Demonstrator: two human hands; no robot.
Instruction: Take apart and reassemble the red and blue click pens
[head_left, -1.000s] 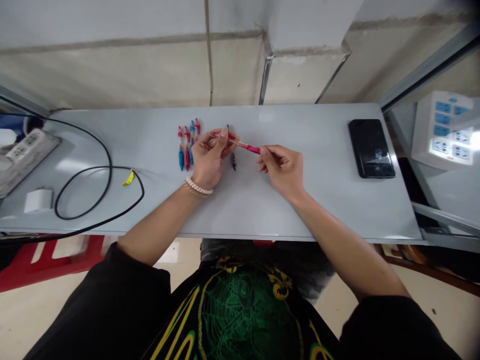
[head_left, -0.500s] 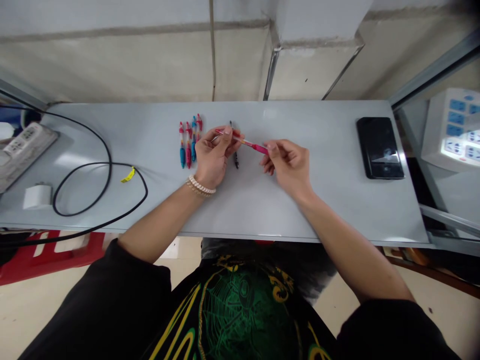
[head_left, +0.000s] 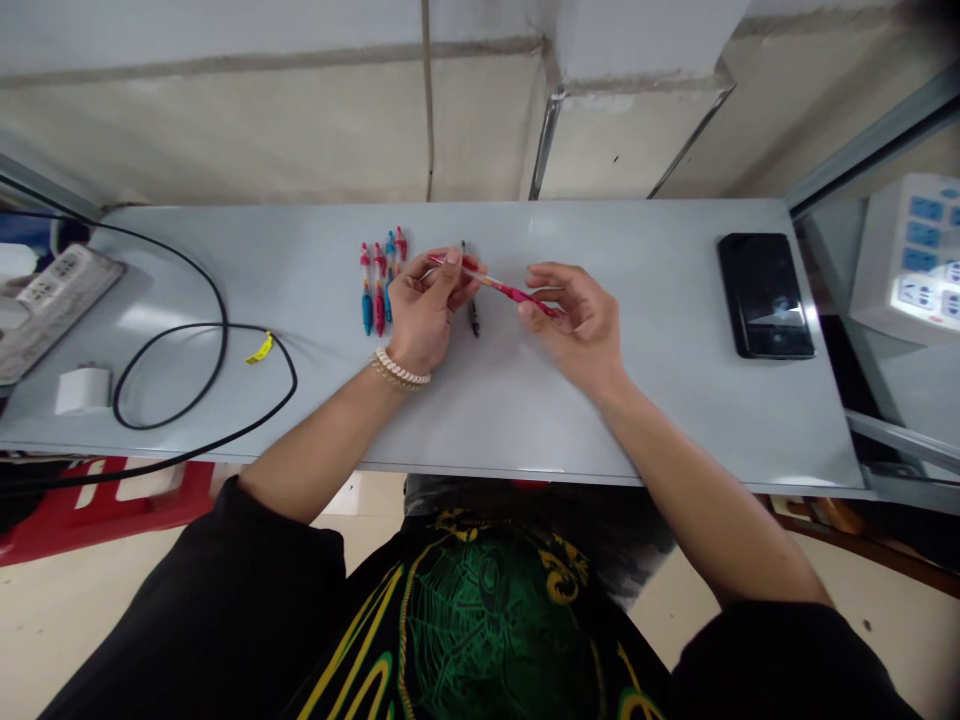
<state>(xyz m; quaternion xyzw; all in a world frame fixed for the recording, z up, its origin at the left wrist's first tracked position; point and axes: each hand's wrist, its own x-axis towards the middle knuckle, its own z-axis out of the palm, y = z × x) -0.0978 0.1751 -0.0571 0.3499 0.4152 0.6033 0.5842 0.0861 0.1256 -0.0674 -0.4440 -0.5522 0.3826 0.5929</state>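
My left hand [head_left: 426, 305] is closed, thumb and fingers pinching a pink pen [head_left: 491, 283] near its clip end. The pen slants down to the right, its pink grip and tip reaching into the gap of my right hand [head_left: 577, 315]. That hand has its fingers apart above the tip and the thumb below; whether the thumb touches the pen I cannot tell. Just left of my left hand, several clear-barrelled pens with pink and blue parts lie side by side, among them a blue-grip pen [head_left: 367, 290] and a pink-grip pen [head_left: 379, 290]. A black pen [head_left: 473, 318] lies partly hidden behind my left fingers.
On the grey table [head_left: 480, 420], a black phone-like device [head_left: 765, 295] lies at the right. A looped black cable [head_left: 225, 325] with a yellow tag, a white charger [head_left: 82, 390] and a power strip [head_left: 64, 295] occupy the left. A wall stands behind the table.
My right fingers have parted from their pinch on the pen's tip end, with the thumb now lower. My left hand keeps its hold on the pen.
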